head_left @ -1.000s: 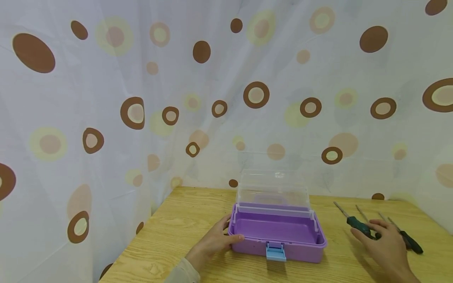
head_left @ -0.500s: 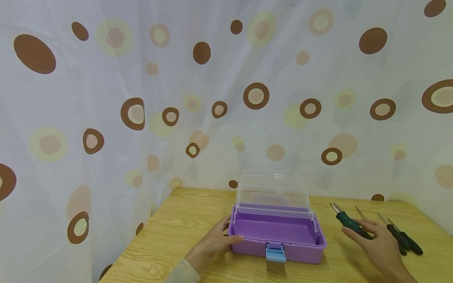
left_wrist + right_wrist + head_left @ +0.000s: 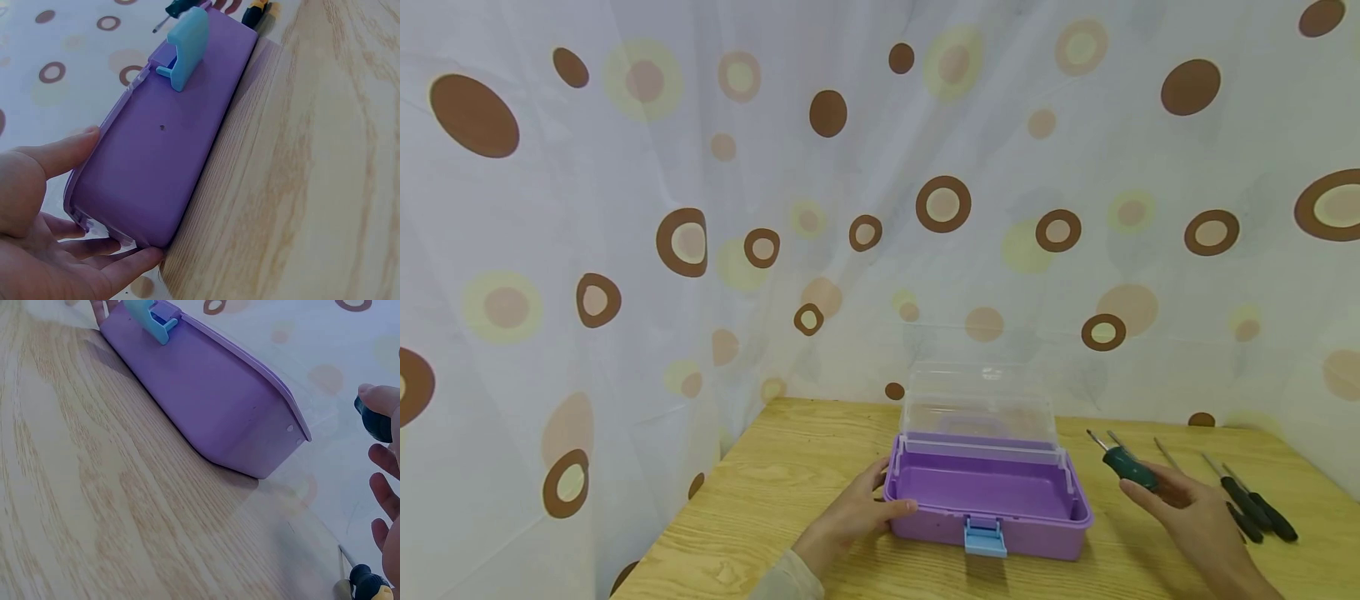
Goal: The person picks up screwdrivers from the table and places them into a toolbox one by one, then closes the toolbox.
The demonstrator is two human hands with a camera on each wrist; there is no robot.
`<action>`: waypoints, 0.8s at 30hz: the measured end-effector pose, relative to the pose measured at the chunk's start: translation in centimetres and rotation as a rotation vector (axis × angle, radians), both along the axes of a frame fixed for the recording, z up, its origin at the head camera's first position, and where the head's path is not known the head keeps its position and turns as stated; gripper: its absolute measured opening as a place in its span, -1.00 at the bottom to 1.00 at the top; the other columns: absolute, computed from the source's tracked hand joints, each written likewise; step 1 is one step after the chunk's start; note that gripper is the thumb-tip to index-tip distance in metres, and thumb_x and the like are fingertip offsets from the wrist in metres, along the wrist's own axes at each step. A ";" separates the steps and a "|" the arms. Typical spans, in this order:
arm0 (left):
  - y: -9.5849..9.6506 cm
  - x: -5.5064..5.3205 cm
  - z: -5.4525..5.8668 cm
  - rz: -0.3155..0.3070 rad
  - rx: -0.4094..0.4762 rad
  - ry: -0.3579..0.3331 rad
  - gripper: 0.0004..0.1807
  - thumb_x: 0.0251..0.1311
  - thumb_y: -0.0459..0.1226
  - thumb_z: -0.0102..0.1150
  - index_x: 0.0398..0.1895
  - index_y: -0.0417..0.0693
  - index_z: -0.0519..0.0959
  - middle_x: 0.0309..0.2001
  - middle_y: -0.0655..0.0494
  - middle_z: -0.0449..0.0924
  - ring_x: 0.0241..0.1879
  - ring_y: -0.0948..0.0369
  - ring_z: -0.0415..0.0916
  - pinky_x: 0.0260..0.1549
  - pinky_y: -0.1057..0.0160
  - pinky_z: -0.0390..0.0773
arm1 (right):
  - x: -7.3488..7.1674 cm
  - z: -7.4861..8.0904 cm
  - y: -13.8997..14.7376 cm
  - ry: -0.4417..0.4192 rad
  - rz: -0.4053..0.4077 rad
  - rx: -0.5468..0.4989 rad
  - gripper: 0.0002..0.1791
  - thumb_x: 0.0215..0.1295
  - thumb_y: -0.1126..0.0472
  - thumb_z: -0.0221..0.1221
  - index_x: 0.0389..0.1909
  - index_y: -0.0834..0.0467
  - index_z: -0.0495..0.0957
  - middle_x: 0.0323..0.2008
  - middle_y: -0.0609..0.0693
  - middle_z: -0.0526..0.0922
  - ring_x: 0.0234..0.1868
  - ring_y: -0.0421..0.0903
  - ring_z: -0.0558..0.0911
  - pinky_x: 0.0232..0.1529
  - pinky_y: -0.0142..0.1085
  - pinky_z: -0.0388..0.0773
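Head view: the purple box (image 3: 1037, 539) stood upright on the wooden counter (image 3: 737, 517), its transparent lid (image 3: 981, 387) raised at the back and its light-blue latch (image 3: 985, 542) unfastened at the front. The left hand (image 3: 850, 512) was found grasping the box at its left end, thumb over the rim. The right hand (image 3: 1198, 512) was grasping a green-handled screwdriver (image 3: 1129, 468) to the right of the box, raised off the counter, tip directed away from the person and slightly leftward. A metal shaft (image 3: 1117, 438) showed just beyond that screwdriver; its handle could not be seen. Several dark-handled screwdrivers (image 3: 1273, 517) lay on the counter farther right, near one another. A spotted curtain (image 3: 790, 167) hung behind.

Left wrist view: the left thumb pressed the rim, while the fingers wrapped round the end wall. The green-handled screwdriver appeared beyond the latch, partly hidden. A black-and-yellow handle (image 3: 254, 12) was noted past the box's far end.

Right wrist view: the right hand was cut off by the picture's edge; its thumb lay on the dark green handle, the lower fingers loosely bent. The left hand's fingers showed at the box's far end.
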State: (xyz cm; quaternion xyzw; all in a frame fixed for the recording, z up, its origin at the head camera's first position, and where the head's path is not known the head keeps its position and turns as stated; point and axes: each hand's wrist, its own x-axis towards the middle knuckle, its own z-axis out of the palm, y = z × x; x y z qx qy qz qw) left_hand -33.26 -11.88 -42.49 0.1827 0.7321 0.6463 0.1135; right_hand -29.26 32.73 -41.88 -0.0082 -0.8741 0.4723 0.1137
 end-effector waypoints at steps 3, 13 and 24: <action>-0.1 0.1 0.0 0.001 -0.003 0.003 -0.01 0.28 -0.29 0.43 0.64 -0.20 0.03 0.51 -0.40 0.12 0.29 -0.25 0.39 0.09 -0.35 0.51 | -0.1 -0.2 -0.3 0.051 0.030 0.047 -0.19 0.54 -0.19 0.13 0.48 0.37 0.29 0.20 0.37 0.57 0.17 0.34 0.58 -0.04 0.07 0.67; -0.1 0.0 0.1 0.010 -0.014 0.014 -0.01 0.26 -0.28 0.45 0.64 -0.18 0.05 0.50 -0.39 0.16 0.30 -0.27 0.37 0.08 -0.39 0.49 | -0.4 -0.3 -1.5 0.119 0.155 0.007 -0.35 0.65 -0.03 0.03 0.38 0.47 0.34 0.42 0.42 0.19 0.36 0.45 0.19 0.17 0.32 0.45; 0.0 -0.1 -0.1 0.016 0.002 -0.003 -0.01 0.25 -0.29 0.46 0.63 -0.17 0.08 0.49 -0.38 0.16 0.29 -0.24 0.39 0.09 -0.34 0.52 | -0.3 0.4 -2.7 0.098 0.150 0.020 -0.31 0.65 -0.05 0.01 0.46 0.44 0.24 0.47 0.40 0.14 0.42 0.50 0.13 0.17 0.32 0.45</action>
